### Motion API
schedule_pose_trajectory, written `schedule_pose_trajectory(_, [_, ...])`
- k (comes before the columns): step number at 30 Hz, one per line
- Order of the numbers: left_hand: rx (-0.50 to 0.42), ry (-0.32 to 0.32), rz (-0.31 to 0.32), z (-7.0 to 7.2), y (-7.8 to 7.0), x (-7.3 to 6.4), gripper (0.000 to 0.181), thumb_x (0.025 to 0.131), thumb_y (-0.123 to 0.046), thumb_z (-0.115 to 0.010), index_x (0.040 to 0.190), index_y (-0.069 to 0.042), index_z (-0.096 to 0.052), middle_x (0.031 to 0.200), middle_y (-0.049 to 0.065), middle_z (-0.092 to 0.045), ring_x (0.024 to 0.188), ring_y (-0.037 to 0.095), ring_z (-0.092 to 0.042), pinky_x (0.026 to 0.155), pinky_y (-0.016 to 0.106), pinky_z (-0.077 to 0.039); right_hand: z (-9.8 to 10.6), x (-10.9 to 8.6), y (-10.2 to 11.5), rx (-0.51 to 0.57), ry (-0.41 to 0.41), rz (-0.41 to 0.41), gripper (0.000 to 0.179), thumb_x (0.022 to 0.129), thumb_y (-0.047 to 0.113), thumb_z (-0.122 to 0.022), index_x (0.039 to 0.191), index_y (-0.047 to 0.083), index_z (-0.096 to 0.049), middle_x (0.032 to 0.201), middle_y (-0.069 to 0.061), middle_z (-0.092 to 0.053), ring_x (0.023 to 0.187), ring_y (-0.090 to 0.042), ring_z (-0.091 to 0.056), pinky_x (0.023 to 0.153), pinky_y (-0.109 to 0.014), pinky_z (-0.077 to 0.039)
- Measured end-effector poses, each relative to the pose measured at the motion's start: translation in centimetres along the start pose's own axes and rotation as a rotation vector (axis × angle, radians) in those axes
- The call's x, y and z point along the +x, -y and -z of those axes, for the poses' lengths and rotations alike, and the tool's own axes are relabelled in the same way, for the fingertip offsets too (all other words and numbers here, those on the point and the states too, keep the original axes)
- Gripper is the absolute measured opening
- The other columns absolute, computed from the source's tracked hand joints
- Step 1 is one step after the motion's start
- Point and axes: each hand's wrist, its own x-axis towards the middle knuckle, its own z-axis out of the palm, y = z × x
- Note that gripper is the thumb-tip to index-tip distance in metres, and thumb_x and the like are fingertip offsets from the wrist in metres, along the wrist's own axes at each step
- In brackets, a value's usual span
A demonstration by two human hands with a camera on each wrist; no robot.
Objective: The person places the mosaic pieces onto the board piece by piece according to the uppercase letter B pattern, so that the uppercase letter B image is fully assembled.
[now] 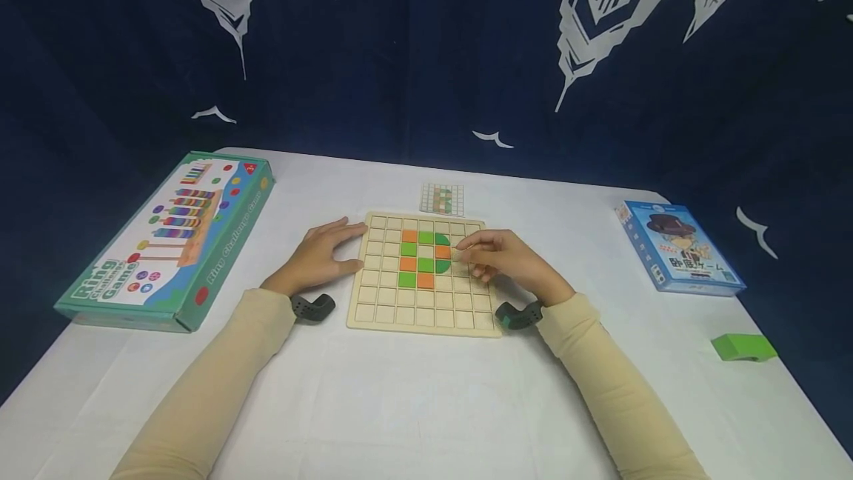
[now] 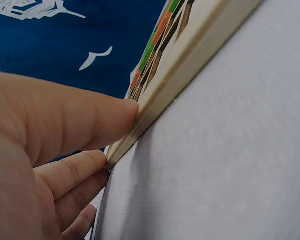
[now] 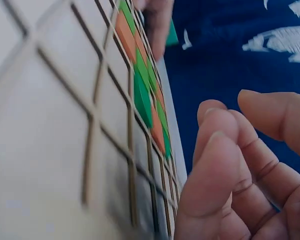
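Observation:
A wooden grid board (image 1: 386, 313) lies on the table, with orange square tiles (image 1: 425, 281) and green square tiles (image 1: 407, 279) set in its middle cells. Two darker green pieces with a curved side (image 1: 443, 267) sit at the right of this group, above and below an orange square. My left hand (image 1: 316, 256) touches the board's left edge with the tips of the thumb and fingers, as the left wrist view shows up close. Over the board's right part hovers my right hand (image 1: 509, 259); its fingers are loosely bent, and the right wrist view shows nothing between thumb and fingertips.
Behind the board lies a small card (image 1: 442, 200) printed with a coloured grid. A large green Ring Challenge Game box (image 1: 173, 243) is on the left. At the right are a blue game box (image 1: 681, 247) and, nearer the table's edge, a green block (image 1: 743, 347).

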Motion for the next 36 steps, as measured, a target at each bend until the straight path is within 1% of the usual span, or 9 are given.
schedule_pose_trajectory(4, [-0.006, -0.001, -0.005, 0.0, 0.0, 0.0, 0.071, 0.096, -0.024, -0.072, 0.160, -0.004, -0.051, 0.168, 0.016, -0.046, 0.163, 0.039, -0.027, 0.133, 0.058, -0.014, 1.6, -0.3, -0.5, -0.010, -0.062, 0.001, 0.036, 0.106, 0.007, -0.064, 0.136, -0.013, -0.063, 0.102, -0.008, -0.079, 0.072, -0.010, -0.063, 0.065, -0.023, -0.057])
schedule_pose_trajectory(7, [-0.007, -0.001, -0.005, 0.0, 0.0, 0.0, 0.071, 0.096, -0.024, -0.072, 0.160, -0.004, -0.051, 0.168, 0.017, -0.046, 0.162, 0.039, -0.027, 0.133, 0.059, -0.014, 2.7, -0.6, -1.0, -0.014, -0.103, -0.011, 0.038, 0.106, 0.009, -0.066, 0.137, -0.011, -0.063, 0.102, -0.009, -0.078, 0.071, -0.010, -0.062, 0.064, -0.023, -0.056])
schedule_pose_trajectory(12, [-0.001, -0.001, 0.010, 0.0, 0.0, 0.1, 0.071, 0.096, -0.025, -0.073, 0.161, -0.005, -0.050, 0.169, 0.015, -0.045, 0.163, 0.038, -0.026, 0.133, 0.059, -0.013, 4.1, -0.8, -2.0, -0.019, -0.154, -0.024, 0.039, 0.106, 0.012, -0.067, 0.138, -0.010, -0.064, 0.090, -0.002, -0.075, 0.067, -0.009, -0.058, 0.059, -0.020, -0.051])
schedule_pose_trajectory(16, [0.007, 0.003, 0.021, 0.0, -0.1, 0.1, 0.072, 0.096, -0.025, -0.073, 0.161, -0.006, -0.050, 0.169, 0.014, -0.044, 0.163, 0.038, -0.026, 0.133, 0.060, -0.013, 4.9, -0.8, -2.9, 0.003, -0.181, -0.031, 0.039, 0.107, 0.010, -0.065, 0.138, -0.012, -0.062, 0.078, -0.001, -0.068, 0.064, -0.008, -0.055, 0.056, -0.019, -0.048])
schedule_pose_trajectory(19, [0.006, 0.005, 0.021, 0.1, -0.1, 0.1, 0.072, 0.096, -0.025, -0.073, 0.161, -0.006, -0.050, 0.169, 0.015, -0.045, 0.163, 0.038, -0.026, 0.133, 0.060, -0.013, 5.3, -0.8, -3.3, 0.001, -0.187, -0.033, 0.040, 0.107, 0.009, -0.064, 0.139, -0.015, -0.060, 0.076, 0.001, -0.065, 0.063, -0.007, -0.054, 0.055, -0.018, -0.048])
schedule_pose_trajectory(26, [0.001, 0.005, 0.023, 0.1, -0.2, 0.0, 0.072, 0.096, -0.025, -0.073, 0.161, -0.006, -0.050, 0.169, 0.015, -0.045, 0.163, 0.038, -0.026, 0.133, 0.059, -0.013, 5.4, -0.7, -3.7, -0.045, -0.183, -0.043, 0.039, 0.105, 0.007, -0.066, 0.138, -0.015, -0.061, 0.078, 0.001, -0.066, 0.065, -0.006, -0.054, 0.056, -0.017, -0.048])
schedule_pose_trajectory(30, [0.003, 0.006, 0.022, 0.1, -0.3, 0.0, 0.072, 0.096, -0.025, -0.073, 0.161, -0.006, -0.050, 0.169, 0.015, -0.044, 0.163, 0.038, -0.026, 0.133, 0.059, -0.013, 5.4, -0.7, -3.9, -0.121, -0.171, -0.038, 0.036, 0.102, 0.004, -0.068, 0.133, -0.014, -0.065, 0.076, 0.000, -0.064, 0.065, -0.007, -0.054, 0.058, -0.018, -0.049])
schedule_pose_trajectory(36, [-0.001, 0.007, 0.015, 0.1, -0.1, 0.1, 0.071, 0.096, -0.025, -0.073, 0.161, -0.005, -0.050, 0.169, 0.016, -0.045, 0.163, 0.038, -0.026, 0.133, 0.059, -0.012, 5.4, -0.8, -3.8, -0.239, -0.151, -0.032, 0.033, 0.098, 0.004, -0.071, 0.127, -0.011, -0.072, 0.079, 0.001, -0.061, 0.065, -0.010, -0.054, 0.060, -0.021, -0.051])
